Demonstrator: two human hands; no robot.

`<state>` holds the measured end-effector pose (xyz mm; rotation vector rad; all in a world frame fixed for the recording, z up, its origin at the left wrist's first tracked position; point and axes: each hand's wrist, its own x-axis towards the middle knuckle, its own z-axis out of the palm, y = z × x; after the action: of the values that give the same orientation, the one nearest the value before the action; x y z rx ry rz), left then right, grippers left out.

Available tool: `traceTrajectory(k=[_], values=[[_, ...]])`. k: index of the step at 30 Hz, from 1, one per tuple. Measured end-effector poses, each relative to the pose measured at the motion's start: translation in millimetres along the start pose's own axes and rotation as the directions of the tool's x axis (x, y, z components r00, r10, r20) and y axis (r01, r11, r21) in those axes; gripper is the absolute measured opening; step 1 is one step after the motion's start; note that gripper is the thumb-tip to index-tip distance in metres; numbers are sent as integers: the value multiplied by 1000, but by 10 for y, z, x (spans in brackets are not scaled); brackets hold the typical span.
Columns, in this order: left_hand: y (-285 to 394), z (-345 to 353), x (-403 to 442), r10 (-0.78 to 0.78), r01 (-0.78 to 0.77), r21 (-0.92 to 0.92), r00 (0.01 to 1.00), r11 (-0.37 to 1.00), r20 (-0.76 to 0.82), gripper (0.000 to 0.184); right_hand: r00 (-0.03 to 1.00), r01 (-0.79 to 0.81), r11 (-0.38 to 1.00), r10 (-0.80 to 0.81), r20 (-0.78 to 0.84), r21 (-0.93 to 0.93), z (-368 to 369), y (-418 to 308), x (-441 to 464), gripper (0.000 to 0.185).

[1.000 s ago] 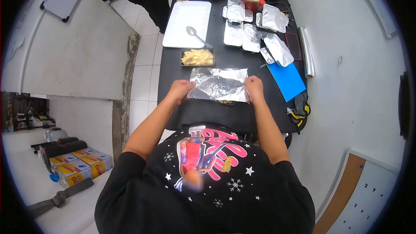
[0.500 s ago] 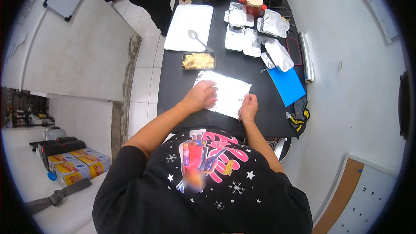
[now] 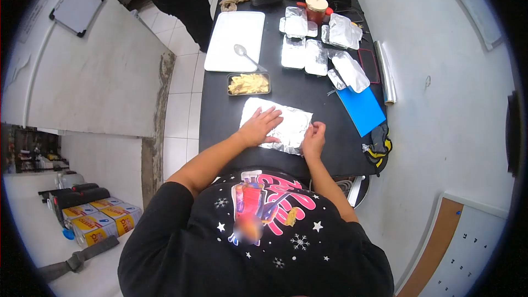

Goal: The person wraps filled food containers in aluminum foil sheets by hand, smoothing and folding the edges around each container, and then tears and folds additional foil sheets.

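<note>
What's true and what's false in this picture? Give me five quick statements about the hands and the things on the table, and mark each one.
1. The left hand lies spread on the foil sheet. True.
2. The right hand is holding the spoon. False: the right hand is at the foil sheet's right edge.
3. The spoon's bowl is over the white tray. True.
4. Foil hides the yellow food. False: the yellow food shows in its black container.
5. The blue folder is right of the foil sheet. True.
</note>
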<state>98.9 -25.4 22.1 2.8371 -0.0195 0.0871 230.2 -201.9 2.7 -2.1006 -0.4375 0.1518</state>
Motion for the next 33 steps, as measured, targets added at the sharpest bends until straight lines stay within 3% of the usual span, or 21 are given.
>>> traceTrajectory(k=[2, 3, 5, 8, 11, 14, 18, 24, 33], values=[[-22, 28, -7, -3, 3, -15, 1000, 1000, -8, 73, 917, 366, 894, -394, -67, -256, -100, -150, 20, 26], [-23, 31, -6, -7, 6, -15, 1000, 1000, -10, 72, 867, 498, 846, -491, 83, -192, -81, -153, 29, 31], [-14, 39, -7, -11, 11, -16, 1000, 1000, -14, 72, 673, 698, 716, -654, 346, -5, -29, -170, 53, 41], [-62, 96, 7, 10, -10, -11, 1000, 1000, -10, 74, 513, 761, 643, -682, 522, 91, 52, -463, 42, 50], [-2, 23, -10, -100, 100, -40, 995, 994, 18, 75, 531, 737, 675, -618, 580, 45, 156, -385, 56, 60], [-68, 129, -5, 6, -8, -30, 998, 1000, -59, 77, 528, 752, 658, -587, 614, -18, 168, -360, 61, 63], [-31, 72, -6, -22, 19, -32, 996, 999, -91, 78, 524, 803, 579, -574, 630, -140, 173, -284, 69, 66], [-86, 74, -15, -12, 6, -40, 988, 999, -155, 82, 542, 791, 585, -535, 648, -179, 178, -206, 80, 76], [-153, -10, -96, -18, -30, -187, 969, 982, -246, 85, 520, 768, 638, -570, 636, -56, 21, -213, 157, 87]])
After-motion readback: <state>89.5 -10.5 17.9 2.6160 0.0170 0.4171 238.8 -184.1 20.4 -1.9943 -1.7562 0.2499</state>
